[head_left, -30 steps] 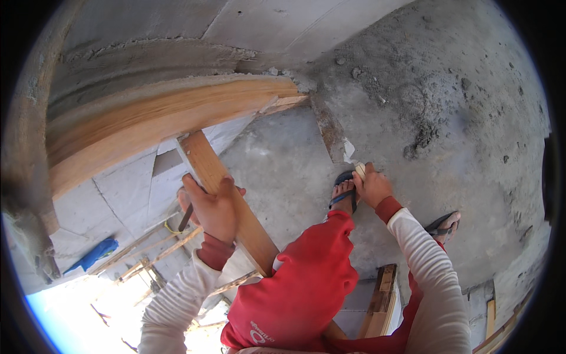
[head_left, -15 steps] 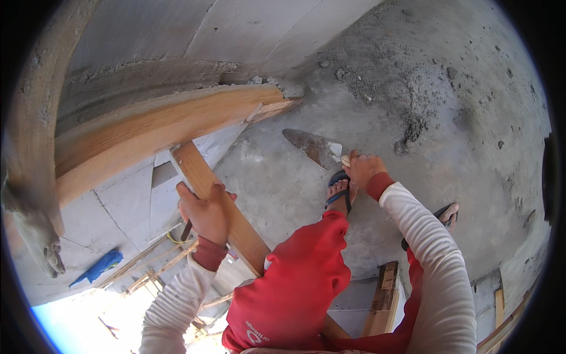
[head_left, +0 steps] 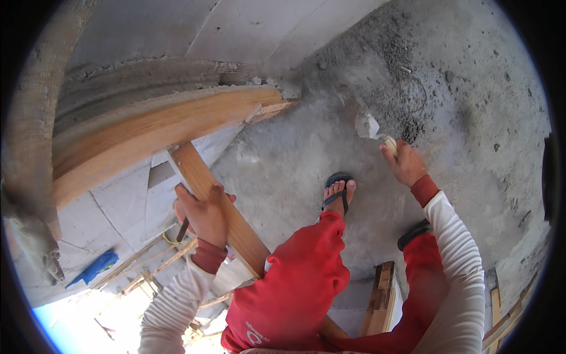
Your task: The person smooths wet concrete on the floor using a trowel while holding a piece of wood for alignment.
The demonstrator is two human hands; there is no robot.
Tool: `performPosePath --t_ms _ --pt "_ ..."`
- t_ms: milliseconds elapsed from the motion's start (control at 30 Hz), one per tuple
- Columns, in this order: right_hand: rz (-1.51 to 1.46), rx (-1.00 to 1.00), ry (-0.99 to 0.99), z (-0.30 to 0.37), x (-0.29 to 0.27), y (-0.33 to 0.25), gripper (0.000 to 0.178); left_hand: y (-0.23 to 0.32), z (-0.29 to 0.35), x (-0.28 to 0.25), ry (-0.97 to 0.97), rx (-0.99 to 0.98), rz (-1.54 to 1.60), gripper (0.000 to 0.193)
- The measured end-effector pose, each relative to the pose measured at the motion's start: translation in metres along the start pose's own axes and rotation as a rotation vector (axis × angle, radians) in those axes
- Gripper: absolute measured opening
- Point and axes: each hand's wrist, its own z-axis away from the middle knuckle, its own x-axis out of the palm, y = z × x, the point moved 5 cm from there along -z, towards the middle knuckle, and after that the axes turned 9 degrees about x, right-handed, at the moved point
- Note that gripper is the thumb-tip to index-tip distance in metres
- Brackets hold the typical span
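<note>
My right hand (head_left: 408,166) is closed round the pale handle of a trowel (head_left: 358,113). The trowel's pointed, mortar-smeared blade lies over the grey floor, beside rough wet mortar (head_left: 407,74). My left hand (head_left: 205,217) grips the edge of a slanting wooden plank (head_left: 246,241), fingers wrapped over it. A short brown piece (head_left: 183,230) sticks out below that hand; what it belongs to is hidden.
A thick wooden beam (head_left: 165,127) runs along the block wall (head_left: 253,29) at upper left. An upright timber (head_left: 35,118) stands at far left. My sandalled foot (head_left: 337,192) is on the floor. Boards (head_left: 380,301) sit at lower right; blue cloth (head_left: 94,268) is lower left.
My right hand has carried the trowel up and to the right, away from my front foot toward the rough mortar. My left hand keeps its grip on the plank. My rear leg has shifted slightly.
</note>
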Motion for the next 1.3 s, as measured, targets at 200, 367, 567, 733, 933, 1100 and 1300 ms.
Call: performPosePath --t_ms 200,367,567,733,933,1100,1300 --pt "0.187 -0.007 -0.012 -0.045 0.055 -0.038 0.054 0.001 -0.004 0.008 -0.007 0.057 0.06 0.035" --pt "0.359 -0.034 0.082 -0.072 -0.017 -0.028 0.058 0.0 0.003 0.0 -0.027 -0.005 0.031 0.034" --pt "-0.153 0.334 0.12 -0.086 -0.125 0.066 0.062 -0.004 -0.001 0.0 -0.016 0.003 0.013 0.032" --pt "0.062 0.113 0.127 -0.041 -0.062 0.041 0.059 0.004 -0.001 0.004 -0.035 0.008 -0.036 0.03" --pt "0.348 -0.022 -0.015 -0.079 -0.033 -0.039 0.058 0.002 -0.001 0.004 0.022 0.03 0.041 0.038" --pt "0.425 -0.062 0.327 -0.131 -0.137 0.054 0.06 -0.003 -0.001 0.004 0.012 0.041 0.072 0.038" --pt "-0.296 0.328 0.25 -0.089 -0.189 0.121 0.063 -0.007 -0.003 0.002 0.054 0.07 0.08 0.037"
